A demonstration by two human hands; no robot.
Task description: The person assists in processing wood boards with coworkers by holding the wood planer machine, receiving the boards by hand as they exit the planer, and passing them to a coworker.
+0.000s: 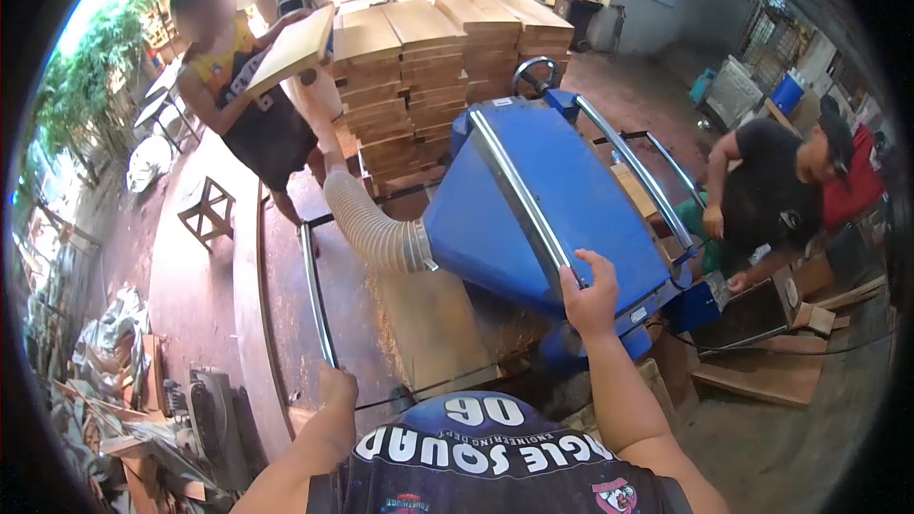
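Observation:
A large blue machine (533, 200) with chrome bars on its top stands in front of me. My right hand (590, 295) is at the near end of a chrome bar (519, 200) on the blue hood, its thumb and forefinger apart and no loose thing in it. Low on the left, my left hand (338, 386) is closed at the near end of a slim metal bar (318, 295); its fingertips are partly hidden. A ribbed hose (371, 224) joins the machine's left side. Sawdust lies on the surface beneath it.
Tall stacks of wooden boards (409, 29) stand behind the machine. At the left a person (238, 76) holds a board (293, 49). Another person (781, 171) leans by the machine's right side, near wood offcuts (762, 371). A small stool (207, 212) and scrap pile (114, 362) are left.

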